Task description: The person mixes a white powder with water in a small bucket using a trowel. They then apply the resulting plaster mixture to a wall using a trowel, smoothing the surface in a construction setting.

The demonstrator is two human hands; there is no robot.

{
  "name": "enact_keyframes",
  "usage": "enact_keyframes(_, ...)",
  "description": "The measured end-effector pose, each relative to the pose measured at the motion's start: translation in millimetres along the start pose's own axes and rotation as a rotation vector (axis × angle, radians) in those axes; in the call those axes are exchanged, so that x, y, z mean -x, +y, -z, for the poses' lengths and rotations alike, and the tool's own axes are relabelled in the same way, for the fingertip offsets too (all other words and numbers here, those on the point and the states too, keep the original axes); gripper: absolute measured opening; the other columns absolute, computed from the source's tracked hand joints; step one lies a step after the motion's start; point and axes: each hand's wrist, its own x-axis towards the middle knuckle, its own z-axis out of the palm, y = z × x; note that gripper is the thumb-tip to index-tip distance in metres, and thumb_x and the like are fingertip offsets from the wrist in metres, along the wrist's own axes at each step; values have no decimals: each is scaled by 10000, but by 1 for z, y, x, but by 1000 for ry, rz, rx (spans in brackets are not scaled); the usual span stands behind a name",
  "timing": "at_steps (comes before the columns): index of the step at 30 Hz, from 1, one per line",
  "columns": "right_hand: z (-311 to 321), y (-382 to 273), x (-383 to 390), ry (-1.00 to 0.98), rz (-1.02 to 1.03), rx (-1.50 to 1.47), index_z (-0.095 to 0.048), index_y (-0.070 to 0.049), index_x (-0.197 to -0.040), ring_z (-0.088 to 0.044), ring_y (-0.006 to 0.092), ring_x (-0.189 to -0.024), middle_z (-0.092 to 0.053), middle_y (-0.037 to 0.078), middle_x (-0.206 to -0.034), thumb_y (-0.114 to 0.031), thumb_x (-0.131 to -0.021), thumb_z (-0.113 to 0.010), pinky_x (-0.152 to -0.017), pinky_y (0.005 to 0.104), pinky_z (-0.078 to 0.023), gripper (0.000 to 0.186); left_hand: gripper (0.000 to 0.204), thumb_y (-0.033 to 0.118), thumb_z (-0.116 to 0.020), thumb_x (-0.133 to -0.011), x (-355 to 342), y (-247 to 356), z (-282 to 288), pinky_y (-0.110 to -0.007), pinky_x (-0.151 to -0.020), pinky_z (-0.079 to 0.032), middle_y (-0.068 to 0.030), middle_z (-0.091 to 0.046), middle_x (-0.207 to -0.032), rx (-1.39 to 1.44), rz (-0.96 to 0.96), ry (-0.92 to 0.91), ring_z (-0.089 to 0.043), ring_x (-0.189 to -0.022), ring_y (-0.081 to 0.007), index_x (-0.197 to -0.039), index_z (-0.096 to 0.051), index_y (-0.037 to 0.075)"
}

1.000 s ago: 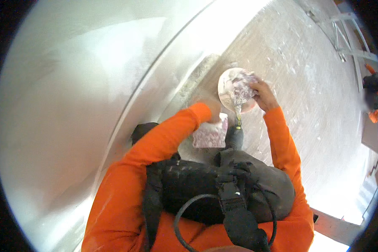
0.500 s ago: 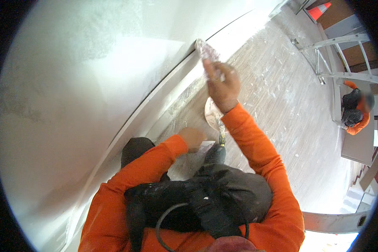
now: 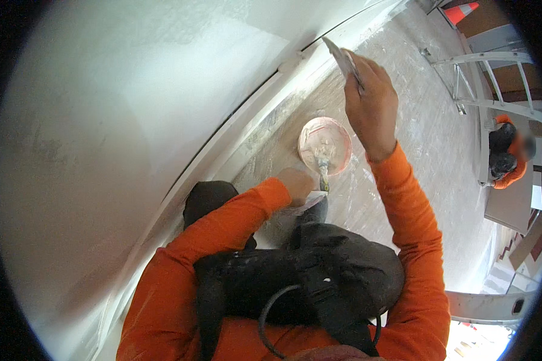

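My right hand (image 3: pixel 372 102) grips a flat putty scraper (image 3: pixel 342 60), its blade pointing up and left toward the wall's lower edge. A dark gap (image 3: pixel 241 107) runs between the pale wall (image 3: pixel 162 90) and the trim strip (image 3: pixel 232 123) below it. My left hand (image 3: pixel 296 185) is closed low in front of my knees. A pale flat blade (image 3: pixel 307 201) sticks out under it, partly hidden by the fingers. Just beyond, a round bucket (image 3: pixel 347 139) of creamy filler stands on the floor. A tool with a black and yellow handle (image 3: pixel 324 180) leans in the filler.
The floor (image 3: pixel 415 150) is dusty with white flecks. On the right are a metal ladder (image 3: pixel 494 57), a crouching person in orange (image 3: pixel 512 150) and leaning boards (image 3: pixel 512 207). A traffic cone (image 3: pixel 461 12) stands at the far right. A metal bar (image 3: pixel 488 307) lies near my right elbow.
My right hand has moved right and up with the scraper, whose blade has turned more edge-on. The left hand has shifted slightly right and up. More of the bucket now shows.
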Motion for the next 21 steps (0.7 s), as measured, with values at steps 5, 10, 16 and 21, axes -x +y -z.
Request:
enact_keyframes(5,-5,-40,1,-155,61,81,-637,-85,-1191,-632,313,-980,-663,123,-1080,-9,-812,-589,-812,406,-539,389,291,107,-657,-715,-5,27,23,-462,-798,-550,-187,-721,-992,26,47,-162,-701,-918,-362,-993,-738,81)
enact_keyframes(10,-2,-104,11,-333,32,105,-625,-65,-1200,-641,319,-952,-652,131,-1057,-5,-773,-626,-789,391,-552,431,294,105,-655,-715,-11,30,27,-463,-794,-551,-191,-721,-982,31,5,-113,-701,-912,-364,-996,-736,74)
enact_keyframes(16,14,-124,24,-351,114,-5,-639,-81,-1203,-645,289,-940,-668,122,-1089,1,-763,-638,-787,377,-554,448,288,107,-653,-720,-22,15,-5,-459,-807,-549,-192,-719,-992,36,-118,121,-698,-929,-362,-994,-735,75)
enact_keyframes(21,0,-30,-1,-108,42,267,-639,-97,-1212,-639,288,-971,-673,101,-1110,-11,-818,-608,-830,374,-542,404,281,110,-653,-724,-9,42,58,-456,-818,-547,-194,-717,-997,5,-8,-225,-696,-943,-360,-991,-735,77)
